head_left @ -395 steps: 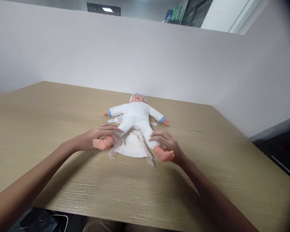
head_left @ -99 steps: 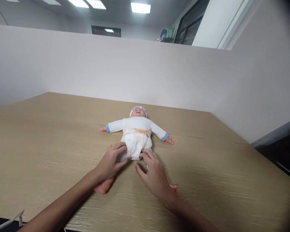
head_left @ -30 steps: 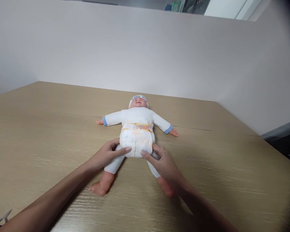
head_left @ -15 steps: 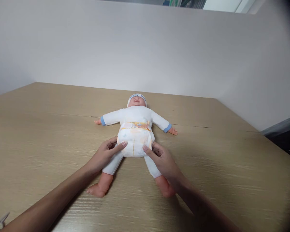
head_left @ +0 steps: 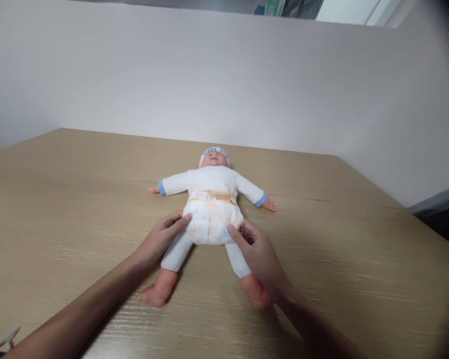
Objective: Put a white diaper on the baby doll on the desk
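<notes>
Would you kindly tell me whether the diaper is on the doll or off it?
On: the diaper covers the doll at the hips, its patterned band across the belly.

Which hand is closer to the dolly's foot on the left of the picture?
The left hand: it is beside the leg above that foot, thumb on the diaper. The right hand is farther, over at the diaper's other side.

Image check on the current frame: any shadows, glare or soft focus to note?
Head view: streaky sheen on the table near the left forearm; head view: the right hand's curled fingers sit in shade; head view: blurred darkening in the upper right corner; head view: the diaper print shows, but the cap lettering is only partly legible.
</notes>
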Demonstrator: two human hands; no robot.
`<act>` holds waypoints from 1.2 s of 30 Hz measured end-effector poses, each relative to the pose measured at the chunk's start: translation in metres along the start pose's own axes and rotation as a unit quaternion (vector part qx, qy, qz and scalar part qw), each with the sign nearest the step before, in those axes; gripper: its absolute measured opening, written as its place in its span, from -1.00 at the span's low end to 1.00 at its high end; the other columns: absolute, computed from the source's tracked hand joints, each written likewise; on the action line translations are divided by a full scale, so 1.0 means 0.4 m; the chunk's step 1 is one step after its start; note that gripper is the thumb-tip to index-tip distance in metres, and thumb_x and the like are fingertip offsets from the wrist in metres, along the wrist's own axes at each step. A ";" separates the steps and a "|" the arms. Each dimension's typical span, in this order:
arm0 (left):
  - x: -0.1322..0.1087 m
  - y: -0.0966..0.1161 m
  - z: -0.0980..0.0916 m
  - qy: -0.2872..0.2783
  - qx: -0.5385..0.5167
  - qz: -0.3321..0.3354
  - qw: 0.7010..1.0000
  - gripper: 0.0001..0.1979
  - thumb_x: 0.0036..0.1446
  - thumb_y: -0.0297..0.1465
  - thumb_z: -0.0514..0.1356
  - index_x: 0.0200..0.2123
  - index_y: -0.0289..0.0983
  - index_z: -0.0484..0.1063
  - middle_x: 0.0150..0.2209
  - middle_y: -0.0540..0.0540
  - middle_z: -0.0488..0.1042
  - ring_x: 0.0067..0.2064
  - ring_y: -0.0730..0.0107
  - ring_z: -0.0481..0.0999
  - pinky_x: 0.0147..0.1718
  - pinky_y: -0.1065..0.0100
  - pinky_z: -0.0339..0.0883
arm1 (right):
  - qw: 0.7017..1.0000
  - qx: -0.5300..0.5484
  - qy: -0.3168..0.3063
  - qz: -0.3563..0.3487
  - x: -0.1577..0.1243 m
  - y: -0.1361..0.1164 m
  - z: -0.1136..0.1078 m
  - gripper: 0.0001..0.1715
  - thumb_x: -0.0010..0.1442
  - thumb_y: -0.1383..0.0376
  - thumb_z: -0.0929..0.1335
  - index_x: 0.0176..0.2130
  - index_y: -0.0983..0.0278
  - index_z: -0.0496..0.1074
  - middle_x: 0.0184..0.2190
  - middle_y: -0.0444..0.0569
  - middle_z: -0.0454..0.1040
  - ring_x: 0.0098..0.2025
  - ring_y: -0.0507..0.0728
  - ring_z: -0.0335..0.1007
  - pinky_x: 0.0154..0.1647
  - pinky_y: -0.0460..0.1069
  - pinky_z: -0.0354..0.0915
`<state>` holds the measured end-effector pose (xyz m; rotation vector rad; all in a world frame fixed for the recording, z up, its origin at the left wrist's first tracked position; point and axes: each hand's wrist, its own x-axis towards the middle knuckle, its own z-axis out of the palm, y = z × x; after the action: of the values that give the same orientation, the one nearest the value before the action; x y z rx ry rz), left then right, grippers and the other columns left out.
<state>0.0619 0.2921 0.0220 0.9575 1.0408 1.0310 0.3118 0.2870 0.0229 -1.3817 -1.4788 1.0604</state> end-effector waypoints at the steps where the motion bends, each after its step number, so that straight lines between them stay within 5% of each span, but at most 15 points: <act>1: -0.001 0.000 -0.003 -0.002 0.004 0.009 1.000 -0.56 0.28 0.03 0.43 -0.07 -0.23 0.66 -0.10 -0.15 0.72 -0.17 0.15 0.62 -0.15 0.23 0.48 | 0.999 -0.045 0.021 -0.015 -0.002 0.001 -0.002 -0.44 0.38 -0.19 0.43 -0.39 0.17 0.44 -0.38 -0.06 0.50 -0.25 0.21 0.43 -0.20 0.09 0.40; 5: -0.002 -0.002 -0.012 -0.001 0.038 0.049 0.998 -0.62 0.32 -0.01 0.42 -0.15 -0.23 0.63 -0.16 -0.11 0.67 -0.15 0.20 0.58 -0.18 0.28 0.41 | 0.987 -0.128 0.052 -0.077 0.001 0.003 -0.012 -0.53 0.38 -0.12 0.42 -0.32 0.18 0.54 -0.19 0.02 0.48 -0.19 0.21 0.35 -0.18 0.10 0.30; 11: -0.011 0.000 -0.007 0.012 0.054 0.054 0.997 -0.59 0.30 0.02 0.42 -0.16 -0.24 0.65 -0.15 -0.11 0.66 -0.15 0.20 0.56 -0.20 0.31 0.37 | 0.992 -0.104 -0.059 -0.040 0.014 -0.005 -0.041 -0.52 0.33 -0.12 0.44 -0.35 0.21 0.51 -0.28 -0.07 0.37 -0.29 0.13 0.23 -0.24 0.06 0.22; 15: -0.007 -0.008 -0.018 0.034 0.077 0.077 0.993 -0.53 0.32 0.09 0.37 -0.16 -0.23 0.68 -0.17 -0.12 0.68 -0.17 0.18 0.57 -0.23 0.29 0.37 | 0.989 -0.063 -0.130 -0.006 0.014 -0.023 -0.073 -0.50 0.35 -0.17 0.43 -0.17 0.20 0.57 -0.28 -0.08 0.47 -0.27 0.15 0.35 -0.22 0.04 0.26; 17: 0.004 -0.015 -0.034 0.097 0.092 0.106 0.985 -0.45 0.35 0.16 0.29 -0.23 -0.24 0.69 -0.21 -0.15 0.69 -0.19 0.16 0.57 -0.23 0.26 0.38 | 0.991 -0.078 -0.106 0.001 0.014 -0.032 -0.089 -0.44 0.37 -0.22 0.39 -0.14 0.20 0.58 -0.31 -0.08 0.54 -0.28 0.16 0.40 -0.25 0.04 0.25; 22: 0.037 -0.027 -0.079 0.210 0.134 0.157 0.956 -0.35 0.42 0.20 0.13 -0.17 -0.24 0.73 -0.08 -0.22 0.75 -0.14 0.09 0.57 -0.06 0.14 0.43 | 0.964 -0.244 0.067 -0.084 0.023 -0.031 -0.109 -0.38 0.43 -0.21 0.35 -0.40 0.20 0.46 -0.54 -0.13 0.41 -0.47 0.09 0.25 -0.34 0.04 0.14; 26: 0.039 -0.039 -0.078 0.207 0.222 0.198 0.932 -0.35 0.48 0.17 0.07 0.07 -0.22 0.70 0.18 -0.20 0.69 0.04 0.01 0.57 0.18 0.04 0.39 | 0.951 -0.228 0.131 -0.165 0.030 -0.003 -0.094 -0.62 0.44 -0.02 0.37 -0.15 0.20 0.58 -0.28 0.00 0.62 -0.30 0.19 0.44 -0.18 0.09 0.35; 31: 0.018 -0.054 -0.062 0.188 0.291 0.255 0.903 -0.39 0.59 0.06 -0.01 0.07 -0.22 0.70 0.11 -0.17 0.71 0.12 0.03 0.60 0.19 0.09 0.36 | 0.960 -0.189 0.101 -0.182 0.028 0.029 -0.056 -0.79 0.44 0.13 0.39 -0.05 0.18 0.56 -0.10 0.05 0.68 -0.08 0.27 0.57 0.04 0.18 0.44; 36: 0.007 -0.051 -0.072 0.222 0.299 0.274 0.887 -0.34 0.62 0.02 -0.05 -0.29 -0.21 0.68 -0.20 -0.14 0.72 -0.13 0.12 0.58 0.00 0.15 0.35 | 0.956 -0.190 0.093 -0.205 0.035 0.036 -0.060 -0.81 0.37 0.18 0.44 -0.05 0.19 0.54 -0.20 -0.02 0.61 -0.15 0.24 0.52 -0.05 0.14 0.42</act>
<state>0.0386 0.2935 -0.0047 1.6310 1.5712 1.4769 0.3384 0.3025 0.0166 -1.3030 -1.7855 0.3876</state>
